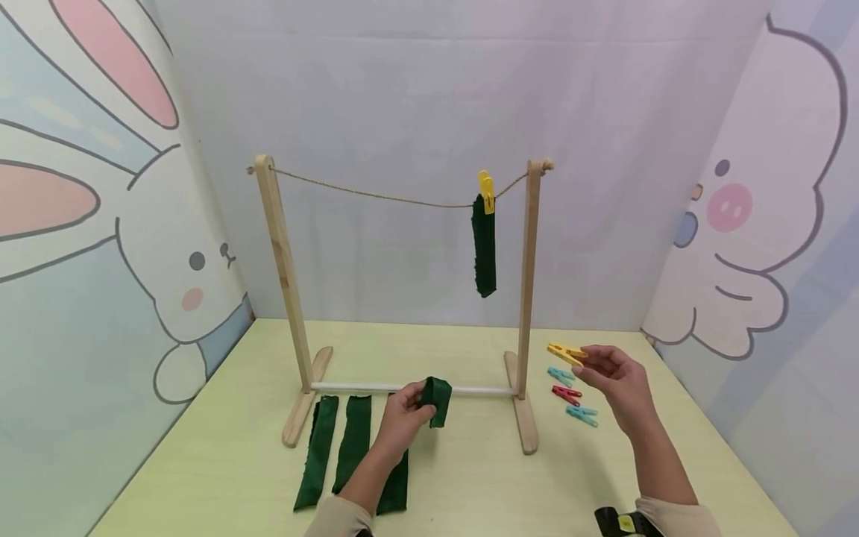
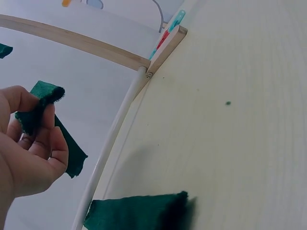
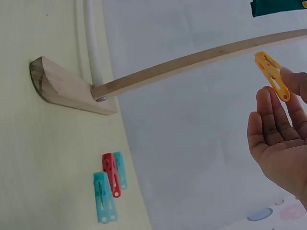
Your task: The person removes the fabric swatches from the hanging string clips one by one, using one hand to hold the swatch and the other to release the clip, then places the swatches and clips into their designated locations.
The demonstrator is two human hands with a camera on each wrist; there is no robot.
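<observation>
My left hand (image 1: 406, 419) pinches a dark green cloth strip (image 1: 438, 395), folded over at the fingertips, in front of the white bar of a wooden rack. In the left wrist view, part of that strip (image 2: 76, 152) hangs down behind the fingers. Out to the right, my right hand (image 1: 619, 384) holds a yellow clothespin (image 1: 566, 353) between thumb and fingers, raised above the tabletop. The right wrist view shows this clothespin (image 3: 272, 75) with its jaws pointing away from the hand. Another green strip (image 1: 484, 250) hangs from the rope (image 1: 376, 195) under a yellow clothespin (image 1: 486, 192).
Several green strips (image 1: 318, 451) lie side by side at the front left, one partly behind my left forearm. Two light blue clothespins (image 1: 581, 415) and a red clothespin (image 1: 567, 395) lie right of the rack's foot (image 1: 522, 418). Wooden posts (image 1: 530, 276) carry the rope.
</observation>
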